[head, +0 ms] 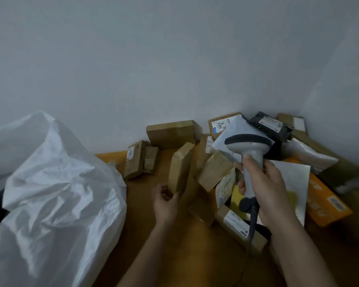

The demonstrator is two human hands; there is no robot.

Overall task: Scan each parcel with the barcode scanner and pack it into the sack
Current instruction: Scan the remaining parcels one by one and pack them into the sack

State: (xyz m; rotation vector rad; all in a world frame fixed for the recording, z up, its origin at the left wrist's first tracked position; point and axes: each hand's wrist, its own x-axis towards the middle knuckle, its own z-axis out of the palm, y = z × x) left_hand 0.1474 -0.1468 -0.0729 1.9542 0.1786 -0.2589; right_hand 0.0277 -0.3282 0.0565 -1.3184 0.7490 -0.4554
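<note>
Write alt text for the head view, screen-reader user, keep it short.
A person's right hand grips a grey barcode scanner upright while the left hand holds a narrow cardboard parcel standing on end on a brown surface. More cardboard and plastic-wrapped parcels are heaped in the corner to the right, and a large white sack slumps at left.

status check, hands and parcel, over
Right hand grips scanner. Left hand holds upright brown box. Sack left of it, path looks clear.
</note>
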